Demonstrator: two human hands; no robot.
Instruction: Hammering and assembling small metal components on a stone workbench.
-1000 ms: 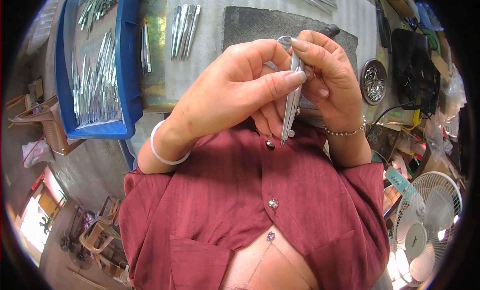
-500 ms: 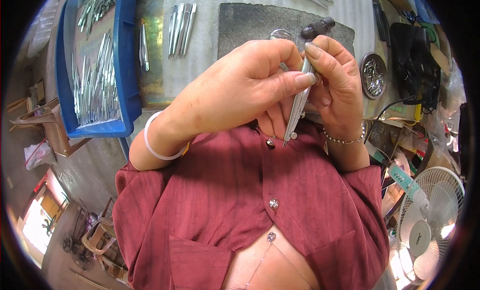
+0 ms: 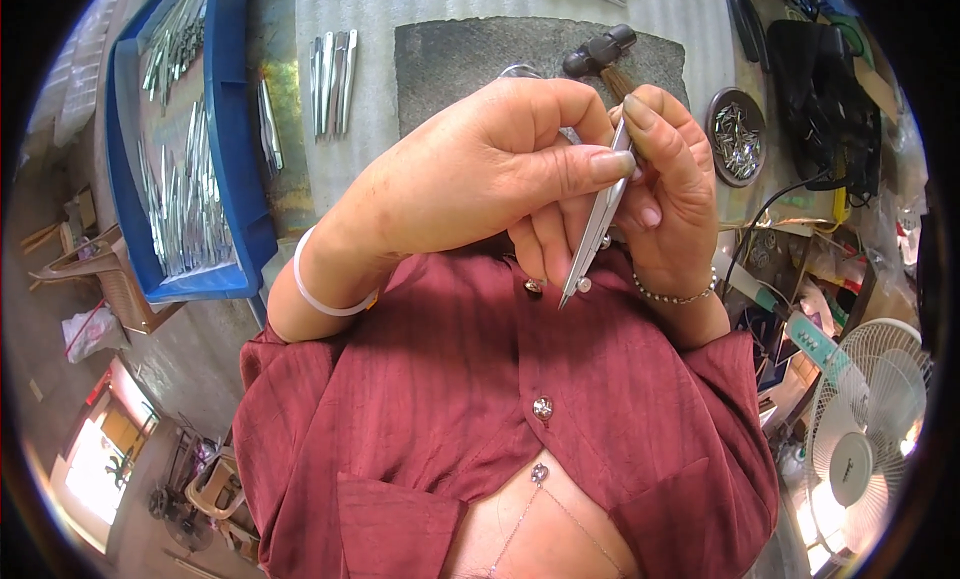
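— Two hands up close to the chest, is that right? Start from the left side.

— Far left first: a blue tray [image 3: 228, 129] full of thin metal pieces, then a small row of metal strips [image 3: 332, 79] lying loose on the bench beside it. Next comes the left hand [image 3: 470, 179], with a white bangle [image 3: 318, 297] on its wrist.

— What is that hand doing?

— Its fingers are curled in, thumb and forefinger pinching a slim pair of metal tweezers [image 3: 598, 224]. The tweezers hang point down, tip just in front of the red shirt [image 3: 480, 419].

— And the other one?

— The right hand [image 3: 668, 179] sits touching the left, fingers bent, its forefinger pressed on the upper end of the tweezers. A beaded bracelet [image 3: 672, 297] circles that wrist.

— Anything behind them?

— A dark mat [image 3: 450, 59] on the bench with a small hammer [image 3: 598, 57] on it, just above the knuckles. Further right a round dish [image 3: 738, 139] of small metal bits, and lower right a white fan [image 3: 868, 419].
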